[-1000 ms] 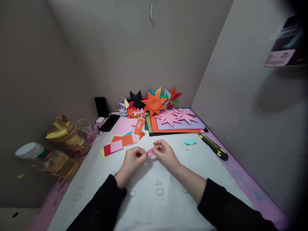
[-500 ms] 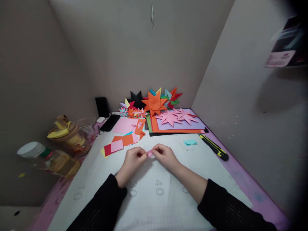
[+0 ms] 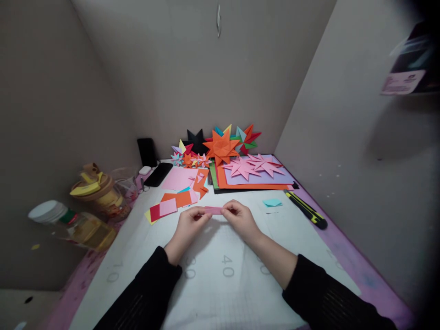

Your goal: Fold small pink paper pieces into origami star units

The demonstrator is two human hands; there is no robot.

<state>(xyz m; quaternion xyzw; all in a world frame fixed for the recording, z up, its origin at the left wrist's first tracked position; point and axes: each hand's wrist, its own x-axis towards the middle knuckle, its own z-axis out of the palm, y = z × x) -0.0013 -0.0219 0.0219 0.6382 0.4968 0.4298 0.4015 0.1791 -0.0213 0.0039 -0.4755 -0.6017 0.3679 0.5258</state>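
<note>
A small strip of pink paper [image 3: 213, 210], apparently folded, is stretched level between my two hands above the white mat [image 3: 213, 284]. My left hand [image 3: 190, 228] pinches its left end between thumb and fingers. At the other end, my right hand [image 3: 242, 222] grips it the same way. Just beyond my left hand lie paper pieces: a red and pink piece [image 3: 167, 207] and an orange piece [image 3: 183, 199]. A folded light-blue paper [image 3: 272, 202] rests to the right of my right hand.
A yellow-and-black box cutter [image 3: 306, 210] lies at the right edge. Pink paper stars [image 3: 242, 168] rest on stacked sheets at the back, near an orange star [image 3: 222, 146]. To the left stand a jar with a white lid [image 3: 85, 229], a lidded cup [image 3: 103, 195] and a phone [image 3: 158, 174].
My hands have moved slightly apart and up. More of the pink paper now shows between my fingers, as a longer level strip.
</note>
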